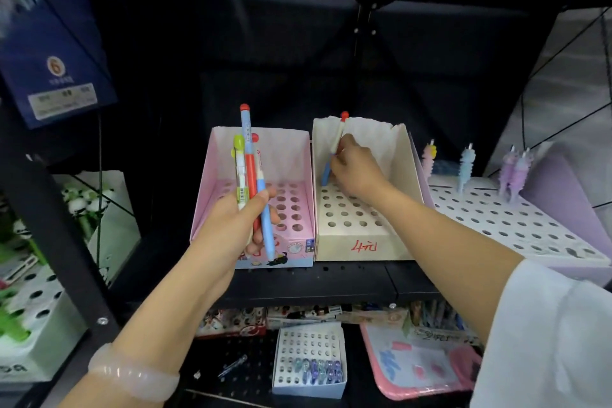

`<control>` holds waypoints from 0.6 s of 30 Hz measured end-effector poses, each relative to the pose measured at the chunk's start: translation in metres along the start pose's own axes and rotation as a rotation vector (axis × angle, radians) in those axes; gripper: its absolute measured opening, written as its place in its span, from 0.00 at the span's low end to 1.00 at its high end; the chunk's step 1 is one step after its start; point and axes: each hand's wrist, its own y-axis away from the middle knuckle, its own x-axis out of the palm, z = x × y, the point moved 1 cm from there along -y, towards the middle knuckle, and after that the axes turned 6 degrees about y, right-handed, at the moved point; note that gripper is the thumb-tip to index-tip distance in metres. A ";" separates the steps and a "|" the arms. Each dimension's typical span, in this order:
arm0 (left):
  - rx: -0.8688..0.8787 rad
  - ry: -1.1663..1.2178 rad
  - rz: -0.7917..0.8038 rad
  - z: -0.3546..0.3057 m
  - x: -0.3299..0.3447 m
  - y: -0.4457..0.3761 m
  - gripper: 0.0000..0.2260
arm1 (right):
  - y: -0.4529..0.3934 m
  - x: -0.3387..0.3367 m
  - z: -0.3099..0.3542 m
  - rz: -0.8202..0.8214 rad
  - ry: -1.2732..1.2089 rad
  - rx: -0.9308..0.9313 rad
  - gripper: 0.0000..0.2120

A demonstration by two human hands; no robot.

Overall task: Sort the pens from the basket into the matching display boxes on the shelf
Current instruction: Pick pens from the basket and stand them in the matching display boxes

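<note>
Holding one pen [335, 149] by its middle, the right hand [356, 172] pinches it with curled fingers and stands it up at the back left of the cream display box [356, 238]. It looks like the tip is going into one of the round holes there, so the pen will stay upright. The red ball top pokes up over the box's back wall. I cannot see if the tip is in a hole yet, because the fingers hide it.

The left hand [238, 225] grips a bunch of pens [251, 182] like a bouquet in front of the pink display box [298, 182]. That keeps them ready for the other hand to pick from. I think there are four, but they overlap, so I am not sure.

Both boxes sit side by side on the black shelf [331, 278]. To the right, a purple display box [563, 195] holds a few fuzzy pens [466, 167]. I cannot see any basket.
</note>
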 end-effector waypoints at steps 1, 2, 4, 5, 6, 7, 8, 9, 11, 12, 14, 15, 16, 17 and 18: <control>0.002 -0.003 0.005 0.001 0.000 0.000 0.06 | 0.000 0.003 -0.002 0.022 0.012 -0.004 0.04; 0.005 -0.010 0.009 0.001 -0.001 -0.001 0.07 | 0.000 0.006 -0.003 0.028 0.016 -0.008 0.04; 0.009 -0.028 0.005 0.002 -0.001 -0.002 0.07 | -0.001 0.008 -0.003 0.024 0.029 -0.013 0.08; 0.010 -0.035 -0.001 0.002 -0.001 -0.002 0.07 | 0.000 0.008 -0.002 0.025 0.043 -0.015 0.09; 0.011 -0.040 -0.005 0.002 0.000 -0.002 0.07 | 0.000 0.008 -0.002 0.027 0.055 -0.019 0.10; 0.012 -0.043 -0.007 0.002 0.000 -0.001 0.08 | 0.001 0.009 -0.002 0.032 0.062 -0.023 0.10; 0.010 -0.042 -0.011 0.002 0.001 -0.001 0.08 | 0.002 0.009 -0.002 0.040 0.063 -0.027 0.10; 0.007 -0.040 -0.014 0.002 0.001 -0.001 0.08 | 0.003 0.010 -0.001 0.050 0.057 -0.027 0.10; -0.001 -0.038 -0.009 0.001 0.002 0.001 0.08 | 0.005 0.012 -0.001 0.066 0.038 -0.017 0.10; -0.003 -0.040 -0.001 0.000 0.002 0.002 0.07 | 0.005 0.013 0.000 0.069 0.032 -0.012 0.10; 0.000 -0.044 0.015 -0.001 0.002 0.004 0.07 | 0.005 0.012 0.002 0.062 0.029 -0.005 0.10; 0.004 -0.046 0.021 -0.002 0.002 0.005 0.07 | 0.005 0.010 0.003 0.054 0.031 -0.004 0.10; 0.009 -0.050 0.023 -0.003 0.002 0.006 0.07 | 0.005 0.008 0.003 0.040 0.030 -0.005 0.09; 0.013 -0.057 0.021 -0.004 0.003 0.007 0.07 | 0.006 0.006 0.004 0.018 0.026 -0.008 0.09; 0.014 -0.062 0.016 -0.005 0.003 0.007 0.07 | 0.007 0.005 0.005 -0.008 0.021 -0.013 0.08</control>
